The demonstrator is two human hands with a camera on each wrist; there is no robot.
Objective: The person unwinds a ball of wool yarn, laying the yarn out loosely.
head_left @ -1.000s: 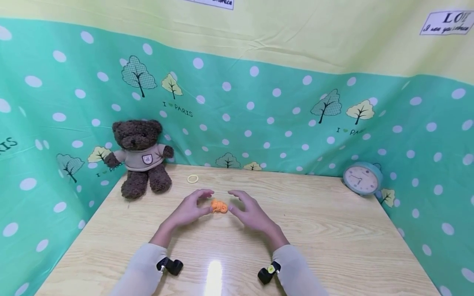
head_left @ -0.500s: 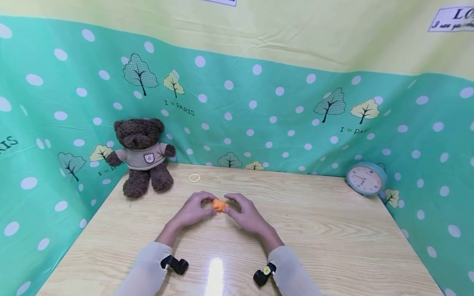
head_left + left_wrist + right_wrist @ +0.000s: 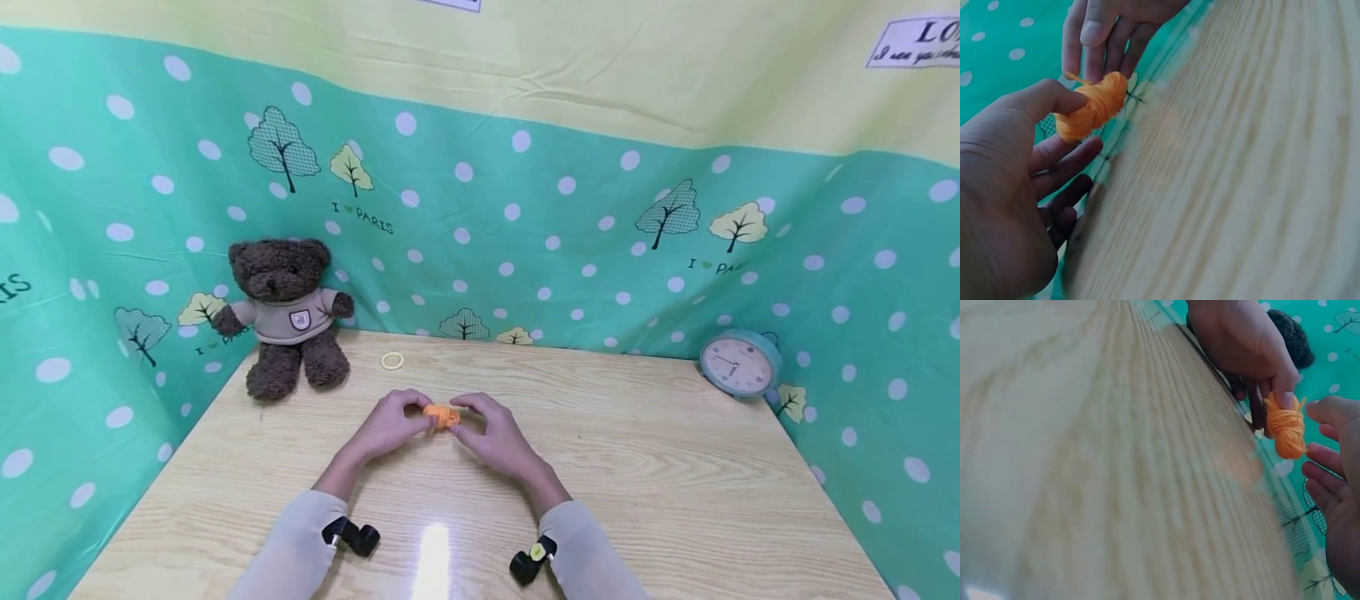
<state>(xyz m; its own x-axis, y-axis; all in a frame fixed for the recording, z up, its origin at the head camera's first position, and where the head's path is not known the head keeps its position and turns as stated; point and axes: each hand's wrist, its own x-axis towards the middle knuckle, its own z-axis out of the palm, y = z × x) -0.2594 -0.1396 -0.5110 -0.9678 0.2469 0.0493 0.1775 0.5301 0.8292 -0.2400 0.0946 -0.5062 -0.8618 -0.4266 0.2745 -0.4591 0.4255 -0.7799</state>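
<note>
Pinching yarn (image 3: 1100, 106) well inside table edges (image 3: 562, 353)

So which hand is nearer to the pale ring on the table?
The left hand. It is on the near side of the pale ring; the right hand is farther off, nearer the camera and to the ring's right.

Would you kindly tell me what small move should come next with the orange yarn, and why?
Probably the right hand should gently pinch the short strand sticking out of the orange yarn bundle. The left hand already pinches the bundle, while the right hand is spread close beside it without a clear grip, and the strand lies near that hand.
</note>
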